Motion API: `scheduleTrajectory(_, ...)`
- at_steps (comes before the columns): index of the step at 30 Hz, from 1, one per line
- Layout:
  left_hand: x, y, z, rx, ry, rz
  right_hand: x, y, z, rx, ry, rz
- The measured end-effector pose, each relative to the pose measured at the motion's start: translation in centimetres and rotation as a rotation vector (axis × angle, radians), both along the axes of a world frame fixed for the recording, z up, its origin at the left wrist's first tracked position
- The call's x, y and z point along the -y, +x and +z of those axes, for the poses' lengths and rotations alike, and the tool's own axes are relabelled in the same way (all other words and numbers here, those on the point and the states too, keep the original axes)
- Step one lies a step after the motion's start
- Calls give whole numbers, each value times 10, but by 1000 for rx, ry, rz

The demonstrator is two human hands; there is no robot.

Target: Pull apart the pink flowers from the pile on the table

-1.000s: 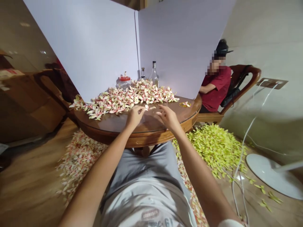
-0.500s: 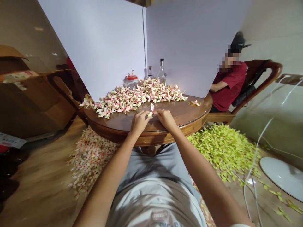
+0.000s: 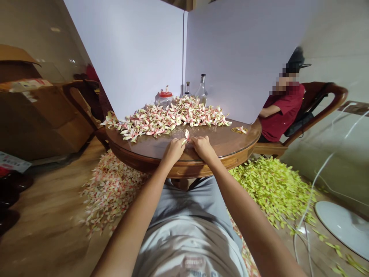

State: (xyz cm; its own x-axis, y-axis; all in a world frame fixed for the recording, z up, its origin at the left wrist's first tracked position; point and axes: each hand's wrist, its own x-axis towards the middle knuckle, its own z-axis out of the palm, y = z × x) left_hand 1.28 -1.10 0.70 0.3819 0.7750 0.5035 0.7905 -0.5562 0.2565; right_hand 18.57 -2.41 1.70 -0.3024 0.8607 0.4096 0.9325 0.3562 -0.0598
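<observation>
Between my two hands, over the front of the round table (image 3: 155, 151), is one pink-and-white flower (image 3: 187, 135) with pale green edges. My left hand (image 3: 174, 148) pinches it from the left side. On the other side, the closed fingers of my right hand (image 3: 201, 145) meet at the flower's base; the fingertips are small and partly hidden. A heap of similar pink-and-white flowers (image 3: 167, 119) covers the back of the table, beyond my hands. At the right of the tabletop lies a loose flower (image 3: 242, 130) on yellowish rings.
Behind the heap stand a red-lidded jar (image 3: 165, 98) and glass bottles (image 3: 202, 90), against white panels (image 3: 144, 46). Pink-white flowers (image 3: 115, 184) pile on the floor at left, yellow-green ones (image 3: 271, 188) at right. A person in a red shirt (image 3: 285, 115) sits at right, near white cables (image 3: 314, 181).
The view has shifted slightly, so the table and panels sit a little further right. Both hands stay together at the same flower, with only small finger movement.
</observation>
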Motion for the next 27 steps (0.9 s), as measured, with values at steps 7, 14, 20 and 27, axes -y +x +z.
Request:
scheduleTrajectory(7, 0, -1, -1, 17, -12, -13, -4, 0, -3, 27, 0, 3)
scheduleTrajectory(14, 0, -3, 0, 67, -24, -60, -2, -3, -3, 44, 19, -18)
scheduleTrajectory(20, -4, -7, 0, 139, -31, -28, -1, -4, -1, 78, 25, 38)
scheduleTrajectory(27, 2, -6, 8, 193, -7, -22, -6, -2, -1, 132, 82, 74)
